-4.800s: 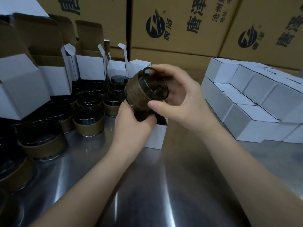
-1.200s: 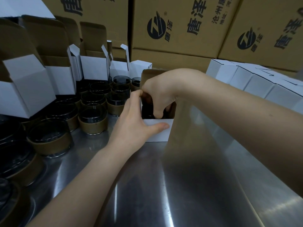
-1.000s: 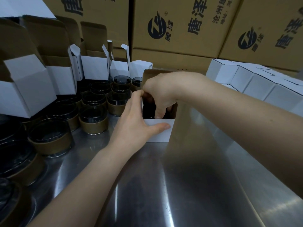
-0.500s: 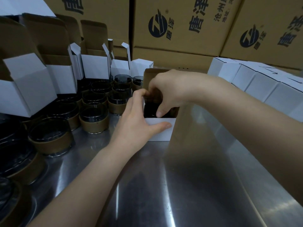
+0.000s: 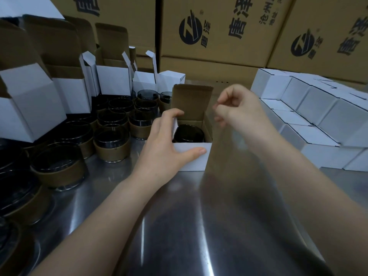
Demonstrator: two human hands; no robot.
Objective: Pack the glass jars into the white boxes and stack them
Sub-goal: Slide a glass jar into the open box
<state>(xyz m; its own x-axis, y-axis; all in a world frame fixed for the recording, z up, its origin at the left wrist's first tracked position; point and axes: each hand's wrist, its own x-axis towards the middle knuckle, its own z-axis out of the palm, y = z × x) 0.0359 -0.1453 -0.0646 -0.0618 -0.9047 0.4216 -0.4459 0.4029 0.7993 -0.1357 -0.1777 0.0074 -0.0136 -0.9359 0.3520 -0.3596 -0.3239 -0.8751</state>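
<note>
now that the right hand [image 5: 237, 108] has come up out of the white box [image 5: 195, 160], the glass jar [image 5: 188, 134] sits alone inside it, its dark rim just below the box's edge, touched by no finger. half a second ago those fingers were down in the opening; they now hover above and to the right of the box, curled in toward the thumb, with nothing visible between them, though blur softens them. the left hand [image 5: 169, 144] has not moved: its thumb lies along the front wall and its fingers bend over the side flap [image 5: 175, 124], gripping the box on the steel table [image 5: 179, 216]. the brown lid flap [image 5: 191, 102] stands upright at the back, so the box is open. i judge this jar loaded and closing next: flaps in, lid tucked, then across to the stack of closed boxes [image 5: 310, 108] at the right. many loose jars [image 5: 112, 144] wait at the left beside open boxes [image 5: 113, 78], so the task looks far from over.
</note>
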